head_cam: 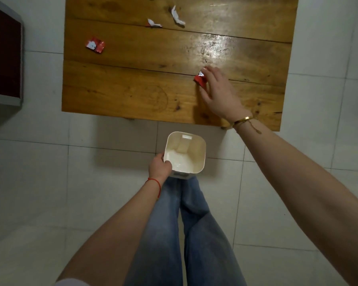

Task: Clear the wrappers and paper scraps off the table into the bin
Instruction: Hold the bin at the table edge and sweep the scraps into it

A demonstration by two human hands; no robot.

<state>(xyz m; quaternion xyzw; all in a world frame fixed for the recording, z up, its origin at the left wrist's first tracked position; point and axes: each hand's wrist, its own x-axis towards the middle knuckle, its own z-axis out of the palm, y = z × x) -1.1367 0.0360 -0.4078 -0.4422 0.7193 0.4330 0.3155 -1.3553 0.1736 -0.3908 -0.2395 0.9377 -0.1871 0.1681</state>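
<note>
- Head view: the person stands at the near edge of a wooden desk (132,65), on a pale tiled floor (50,141).
- The right hand (217,93) reaches over the desk's near right part; its fingers (212,70) are closed around a red wrapper (199,79), fingertips on its far end and thumb on its near end. Whether the wrapper is off the wood or touching it cannot be told.
- The left hand (160,165) grips the near left rim of a white bin (202,153), fingers curled over the rim and clamped on it. The bin is held just in front of the desk's near edge, above the floor, and looks bare inside.
- A second red wrapper (95,45) lies flat near the desk's left edge, well apart from both hands.
- A red-and-white scrap (153,23) lies further back near the middle, with a white paper scrap (177,16) just to its right.
- A gold bracelet (243,120) circles the right wrist; a red string (156,183) circles the left.
</note>
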